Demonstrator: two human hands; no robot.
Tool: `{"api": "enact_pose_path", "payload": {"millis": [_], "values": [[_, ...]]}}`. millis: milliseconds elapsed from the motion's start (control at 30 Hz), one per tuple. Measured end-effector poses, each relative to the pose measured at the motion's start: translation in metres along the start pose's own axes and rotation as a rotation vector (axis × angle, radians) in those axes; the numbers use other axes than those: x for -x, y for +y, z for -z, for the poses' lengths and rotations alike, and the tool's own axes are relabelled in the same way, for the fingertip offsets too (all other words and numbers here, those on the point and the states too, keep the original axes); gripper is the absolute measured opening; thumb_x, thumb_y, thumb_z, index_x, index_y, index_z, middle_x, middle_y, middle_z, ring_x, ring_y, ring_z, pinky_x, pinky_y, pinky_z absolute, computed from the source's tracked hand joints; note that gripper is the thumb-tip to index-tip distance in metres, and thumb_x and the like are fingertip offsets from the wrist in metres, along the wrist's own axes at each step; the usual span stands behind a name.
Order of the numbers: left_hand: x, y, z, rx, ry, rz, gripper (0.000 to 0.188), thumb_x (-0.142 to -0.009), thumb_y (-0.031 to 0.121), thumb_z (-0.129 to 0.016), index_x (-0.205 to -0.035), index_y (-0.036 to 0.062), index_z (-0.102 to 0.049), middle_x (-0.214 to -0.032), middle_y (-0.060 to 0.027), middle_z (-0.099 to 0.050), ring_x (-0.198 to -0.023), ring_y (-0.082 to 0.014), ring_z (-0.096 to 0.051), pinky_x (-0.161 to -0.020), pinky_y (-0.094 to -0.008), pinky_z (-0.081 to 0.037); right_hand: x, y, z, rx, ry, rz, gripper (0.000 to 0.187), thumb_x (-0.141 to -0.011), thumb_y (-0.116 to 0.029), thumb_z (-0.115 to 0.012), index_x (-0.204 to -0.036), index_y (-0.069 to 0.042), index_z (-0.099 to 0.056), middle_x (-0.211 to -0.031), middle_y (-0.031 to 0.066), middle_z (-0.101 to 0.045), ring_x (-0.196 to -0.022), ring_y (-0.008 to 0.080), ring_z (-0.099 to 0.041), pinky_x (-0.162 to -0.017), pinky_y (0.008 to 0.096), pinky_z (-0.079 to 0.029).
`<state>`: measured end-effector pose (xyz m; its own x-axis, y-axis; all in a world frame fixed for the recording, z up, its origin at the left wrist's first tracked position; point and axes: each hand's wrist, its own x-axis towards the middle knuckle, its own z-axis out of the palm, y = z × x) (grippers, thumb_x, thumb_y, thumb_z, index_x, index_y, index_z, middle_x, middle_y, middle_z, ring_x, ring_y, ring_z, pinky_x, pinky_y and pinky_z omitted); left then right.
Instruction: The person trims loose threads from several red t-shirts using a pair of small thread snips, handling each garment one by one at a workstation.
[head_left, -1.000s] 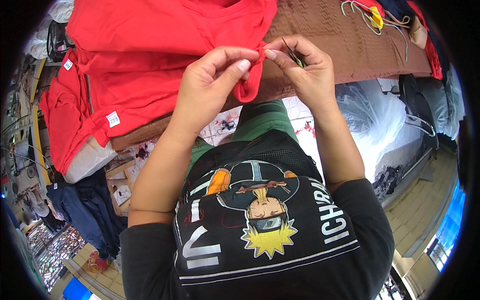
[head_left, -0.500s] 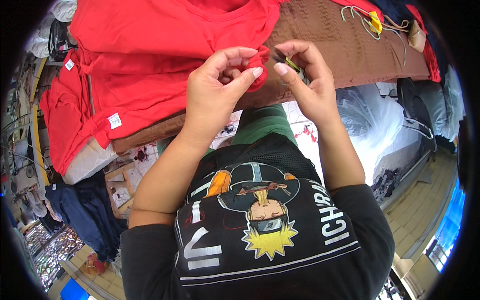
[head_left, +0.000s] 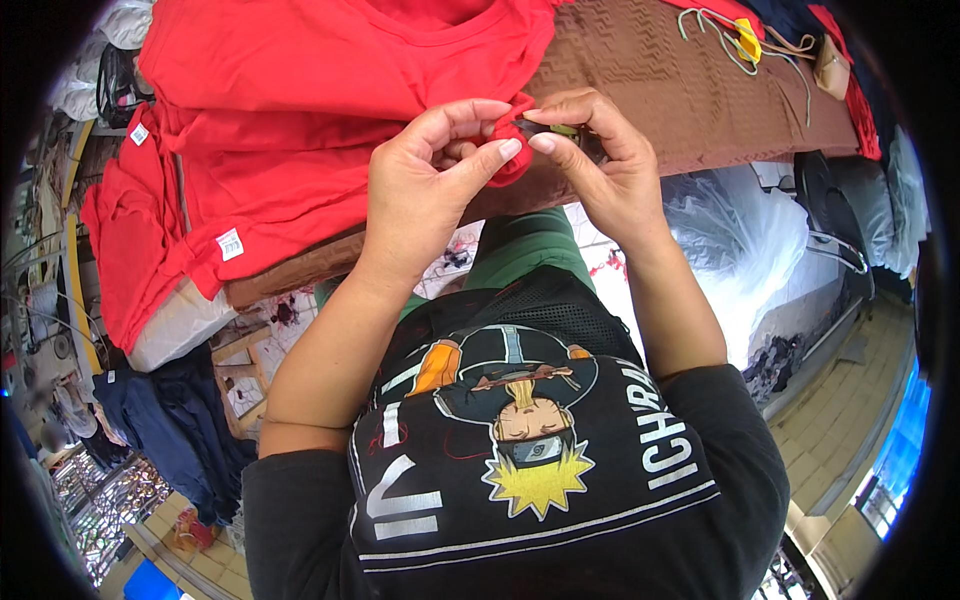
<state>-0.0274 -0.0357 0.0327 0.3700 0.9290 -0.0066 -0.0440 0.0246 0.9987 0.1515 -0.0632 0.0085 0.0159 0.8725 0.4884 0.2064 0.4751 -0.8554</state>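
Hands, two: left hand (head_left: pixel 425 180), clamped on a bunched fold of red cloth, thumb against fingers; right hand (head_left: pixel 618 180), closed around snips, fingertips just beside that fold.

Snips (head_left: pixel 566 130), one: dark-bladed, yellow-green in part, pointing left toward the fold; contact with cloth too small to tell.

Red shirt (head_left: pixel 290 85), one with neckline showing at far edge; number of red pieces beneath and to the left not countable. Spread on the brown-covered bench (head_left: pixel 690 105), left of and beyond the left hand, one edge gathered into its grip.

White labels (head_left: pixel 231 244), two, both on red cloth at left.

Yellow piece (head_left: pixel 748 42), one, and beige pouch (head_left: pixel 832 70), one, at far right, among loose cords.

Clear plastic bag (head_left: pixel 735 215), one, below the bench at right. Navy garment (head_left: pixel 175 425), one, hanging at near left.

Changes: half a second ago, right hand and snips held clear of the cloth; now brought left to the fold. One second ago, red edge hanging in a loop; now bunched inside the left hand.
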Motion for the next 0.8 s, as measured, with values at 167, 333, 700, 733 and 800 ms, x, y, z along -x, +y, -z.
{"api": "enact_pose_path", "payload": {"millis": [167,333,700,733,800], "values": [[-0.001,-0.002,-0.001,-0.028,0.007,-0.012,0.029,-0.083,0.0,-0.069,-0.112,-0.003,-0.062,-0.098,-0.0051,-0.066,-0.083,-0.0067,-0.06,-0.077,-0.0195,-0.049,0.002,-0.006,0.0,-0.051,0.089,-0.056,0.018,-0.08,-0.006,-0.07,-0.097,-0.002,-0.066,-0.093,0.0084,-0.065,-0.09,0.0177,-0.063,-0.077,0.0284,-0.048],[-0.001,-0.01,-0.002,-0.038,0.007,-0.039,0.029,-0.082,0.002,-0.071,-0.11,-0.0004,-0.064,-0.092,-0.0013,-0.065,-0.076,-0.0037,-0.056,-0.07,-0.018,-0.047,0.002,-0.006,0.005,0.142,0.004,0.019,0.02,-0.079,-0.006,-0.071,-0.098,-0.002,-0.065,-0.089,0.0071,-0.064,-0.081,0.0158,-0.061,-0.072,0.0272,-0.048],[-0.115,-0.009,0.0,-1.101,0.324,-0.808,0.038,-0.082,0.024,-0.07,-0.114,0.0037,-0.062,-0.116,-0.0161,-0.063,-0.085,-0.0266,-0.066,-0.072,-0.0342,-0.051,-0.009,0.013,0.022,-0.054,0.349,-0.464,0.028,-0.08,-0.013,-0.076,-0.101,-0.003,-0.061,-0.09,0.0001,-0.059,-0.076,0.0054,-0.052,-0.058,0.0198,-0.044],[-0.121,-0.007,-0.001,-1.116,0.173,-0.61,0.037,-0.083,0.025,-0.068,-0.112,0.0033,-0.062,-0.113,-0.017,-0.064,-0.085,-0.0279,-0.066,-0.072,-0.0351,-0.052,-0.011,0.021,0.021,-0.054,0.331,-0.435,0.031,-0.078,-0.015,-0.078,-0.1,-0.002,-0.061,-0.09,0.0006,-0.058,-0.079,0.0056,-0.053,-0.06,0.02,-0.044],[-0.131,0.0,-0.001,-1.115,-0.103,-0.203,0.035,-0.084,0.027,-0.066,-0.109,0.0027,-0.062,-0.107,-0.019,-0.065,-0.086,-0.0306,-0.067,-0.072,-0.037,-0.052,-0.013,0.016,0.019,-0.117,0.341,-0.605,0.031,-0.081,-0.023,-0.076,-0.101,-0.003,-0.063,-0.08,-0.0023,-0.058,-0.06,0.002,-0.047,-0.048,0.0184,-0.037]]}}
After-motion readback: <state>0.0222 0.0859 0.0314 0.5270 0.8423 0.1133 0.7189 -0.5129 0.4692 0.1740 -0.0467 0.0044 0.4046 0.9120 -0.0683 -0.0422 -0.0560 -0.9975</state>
